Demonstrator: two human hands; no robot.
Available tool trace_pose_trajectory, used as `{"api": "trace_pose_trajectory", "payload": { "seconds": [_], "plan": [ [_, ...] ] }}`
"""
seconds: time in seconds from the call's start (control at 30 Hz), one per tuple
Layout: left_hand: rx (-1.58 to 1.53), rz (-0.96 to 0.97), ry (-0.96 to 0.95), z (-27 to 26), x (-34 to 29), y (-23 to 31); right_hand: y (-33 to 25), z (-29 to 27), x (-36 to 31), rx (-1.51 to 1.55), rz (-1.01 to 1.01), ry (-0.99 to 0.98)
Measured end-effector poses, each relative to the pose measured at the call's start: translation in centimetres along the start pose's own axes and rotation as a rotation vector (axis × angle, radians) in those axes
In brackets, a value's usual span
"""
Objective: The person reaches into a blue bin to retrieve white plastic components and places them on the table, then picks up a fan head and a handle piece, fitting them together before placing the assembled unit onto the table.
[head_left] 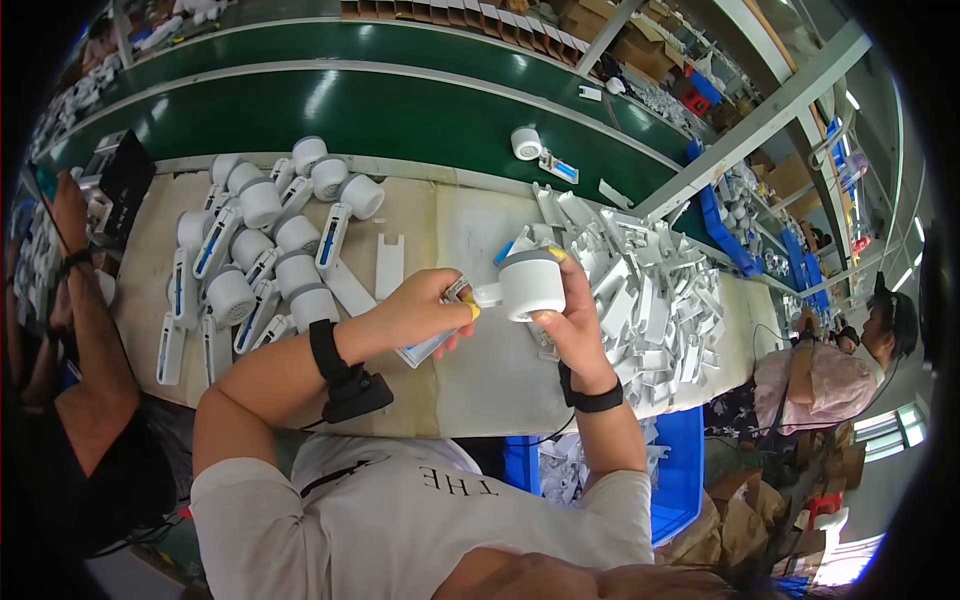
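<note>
Both hands are on a white handheld device with a round, cup-shaped head (533, 288), held above the near middle of the table. My right hand (578, 335) grips the head from the right, thumb underneath and fingers near its grey rim. My left hand (425, 308) is closed around the handle side, by the short neck. Part of a white and blue handle (427, 347) shows below its fingers; the rest is hidden. Yellow covers some fingertips. To the left lie several similar round-headed devices (261, 203). A pile of loose white plastic covers (655, 300) lies to the right.
A green conveyor belt (400, 118) runs behind the table (465, 385), carrying another device (526, 143). A single white cover (390, 266) lies mid-table. Below the front edge stands a blue bin (683, 470) of white parts. Other people sit left and right; a metal post (755, 120) slants at right.
</note>
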State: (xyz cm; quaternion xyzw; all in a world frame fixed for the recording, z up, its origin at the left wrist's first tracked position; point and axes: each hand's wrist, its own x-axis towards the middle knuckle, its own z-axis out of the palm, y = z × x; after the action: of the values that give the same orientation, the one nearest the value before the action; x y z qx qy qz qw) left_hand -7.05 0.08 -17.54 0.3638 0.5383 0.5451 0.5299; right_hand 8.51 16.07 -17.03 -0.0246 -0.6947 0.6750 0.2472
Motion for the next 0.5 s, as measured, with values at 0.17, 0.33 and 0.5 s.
{"api": "trace_pose_trajectory", "payload": {
  "seconds": [0.17,0.33,0.5],
  "plan": [
    [-0.081,-0.060,-0.056,0.0,-0.1,0.9,-0.5,-0.2,0.6,0.011,0.045,-0.067],
    [-0.041,-0.036,-0.019,-0.2,0.3,-0.2,0.9,-0.1,0.2,0.067,0.081,-0.004],
    [0.126,0.007,0.008,-0.5,0.4,-0.5,-1.9,-0.6,0.9,-0.136,0.147,-0.135]
  ]
}}
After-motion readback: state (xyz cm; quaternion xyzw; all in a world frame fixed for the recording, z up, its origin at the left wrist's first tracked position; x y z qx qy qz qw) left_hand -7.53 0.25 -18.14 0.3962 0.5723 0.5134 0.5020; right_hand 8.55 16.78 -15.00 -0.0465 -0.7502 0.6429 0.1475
